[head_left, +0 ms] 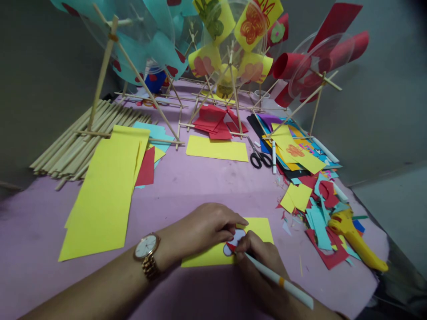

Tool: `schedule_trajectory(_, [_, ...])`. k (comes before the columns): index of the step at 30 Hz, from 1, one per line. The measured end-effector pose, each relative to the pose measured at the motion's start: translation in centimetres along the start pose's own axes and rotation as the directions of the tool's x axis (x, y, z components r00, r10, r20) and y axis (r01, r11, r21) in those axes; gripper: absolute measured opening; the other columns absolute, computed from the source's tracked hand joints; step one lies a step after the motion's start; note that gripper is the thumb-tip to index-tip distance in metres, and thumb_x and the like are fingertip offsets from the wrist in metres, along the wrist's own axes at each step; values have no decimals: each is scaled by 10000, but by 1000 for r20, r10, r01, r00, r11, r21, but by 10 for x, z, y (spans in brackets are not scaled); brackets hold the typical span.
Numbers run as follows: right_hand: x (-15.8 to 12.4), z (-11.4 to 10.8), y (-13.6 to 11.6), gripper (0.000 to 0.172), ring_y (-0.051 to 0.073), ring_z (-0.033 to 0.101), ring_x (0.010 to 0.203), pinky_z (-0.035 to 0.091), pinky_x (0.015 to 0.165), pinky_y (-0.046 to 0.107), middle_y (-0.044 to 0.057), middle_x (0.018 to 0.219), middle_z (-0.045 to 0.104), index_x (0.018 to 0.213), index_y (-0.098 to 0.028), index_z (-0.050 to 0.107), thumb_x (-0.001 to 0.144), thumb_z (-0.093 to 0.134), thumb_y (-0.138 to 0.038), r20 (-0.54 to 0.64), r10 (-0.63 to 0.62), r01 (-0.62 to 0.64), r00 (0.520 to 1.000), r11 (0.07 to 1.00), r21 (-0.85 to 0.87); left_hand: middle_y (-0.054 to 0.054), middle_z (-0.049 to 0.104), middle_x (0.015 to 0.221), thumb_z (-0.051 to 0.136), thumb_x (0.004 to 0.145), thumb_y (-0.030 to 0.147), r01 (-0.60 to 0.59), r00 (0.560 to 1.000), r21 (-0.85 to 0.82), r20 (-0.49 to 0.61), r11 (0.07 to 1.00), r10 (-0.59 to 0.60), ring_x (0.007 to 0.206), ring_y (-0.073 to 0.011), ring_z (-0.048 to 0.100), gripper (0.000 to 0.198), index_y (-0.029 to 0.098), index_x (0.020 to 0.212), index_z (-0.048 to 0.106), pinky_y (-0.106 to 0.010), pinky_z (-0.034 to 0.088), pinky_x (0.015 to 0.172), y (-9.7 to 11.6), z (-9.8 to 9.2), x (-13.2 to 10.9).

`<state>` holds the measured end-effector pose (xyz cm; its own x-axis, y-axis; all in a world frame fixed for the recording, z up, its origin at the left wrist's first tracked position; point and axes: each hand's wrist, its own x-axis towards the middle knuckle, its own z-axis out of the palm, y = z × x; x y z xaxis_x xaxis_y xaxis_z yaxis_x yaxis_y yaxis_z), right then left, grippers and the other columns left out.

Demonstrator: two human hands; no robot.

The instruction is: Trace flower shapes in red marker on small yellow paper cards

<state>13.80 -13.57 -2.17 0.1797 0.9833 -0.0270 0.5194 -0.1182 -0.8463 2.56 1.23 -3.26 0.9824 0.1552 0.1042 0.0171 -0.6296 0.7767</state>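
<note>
Near the front of the table lies a yellow paper sheet (pixel 207 258). On it is a small pale paper cutout (pixel 239 235) with a dark edge and a red part. My left hand (pixel 208 226), a watch on its wrist, rests on the sheet; its fingers are close together, thumb and fingertips pressing the cutout's left side. In my right hand (pixel 258 253) is a white marker (pixel 280 282) with an orange band. Its tip is hidden by my fingers at the cutout's lower right edge.
Yellow strips (pixel 103 191) and wooden sticks (pixel 83 138) lie left. Paper pinwheels on stick stands (pixel 230 62) line the back. Scissors (pixel 260 158), red paper pieces (pixel 213 120), paper scraps (pixel 320 222) and a yellow glue gun (pixel 358 240) lie to the back and right.
</note>
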Motion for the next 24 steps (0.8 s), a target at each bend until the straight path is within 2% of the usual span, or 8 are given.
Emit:
schedule_trajectory(5, [-2,0,3,110,95,361,414,251,395,200,-27,597,549,754,-218,480,843,416,-199,15,5,-5,1000,1000,5,-26,709,896,608,816,90,13,1000,-8,-1,1000,-13,817,-145,622,323,193,1121,637,-238,428,741,-1,0,0])
schedule_trajectory(11, [-3,0,4,130,102,344,406,241,406,203,-55,534,451,736,-235,459,851,411,-200,20,24,-24,1000,999,-27,-30,707,908,612,811,85,22,1000,-8,-3,1000,-22,827,-150,622,323,193,1114,639,-245,430,746,-1,0,0])
schedule_trajectory(16, [-3,2,6,142,99,266,391,203,397,204,-84,500,334,717,-247,422,844,412,-183,44,22,-22,999,1000,-7,-28,710,909,626,811,98,18,1000,-9,0,1000,-18,829,-150,624,326,196,1122,636,-248,433,759,-2,0,1])
schedule_trajectory(24, [-3,4,10,146,93,256,406,207,402,198,-88,516,328,712,-248,390,829,427,-169,79,8,-10,997,1000,22,-33,711,909,634,811,98,24,1000,-7,1,1000,-24,834,-150,626,309,182,1108,645,-241,434,762,-1,0,1])
